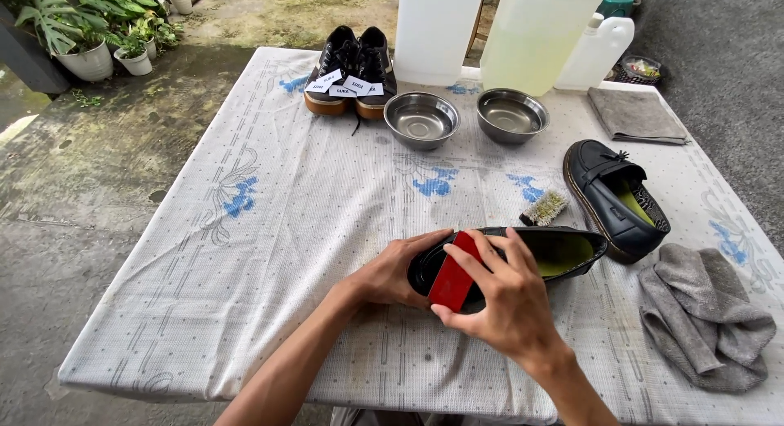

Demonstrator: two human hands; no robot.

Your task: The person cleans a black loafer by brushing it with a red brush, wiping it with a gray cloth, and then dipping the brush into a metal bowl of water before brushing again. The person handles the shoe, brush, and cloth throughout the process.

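Black loafer [563, 250] under both arched hands

1. A bench [269, 230] under a white cloth with blue flower print stands outdoors in daylight.
2. Stained, mossy concrete floor [106, 156] surrounds it.
3. Potted green plants [90, 30] stand beyond the far left corner.
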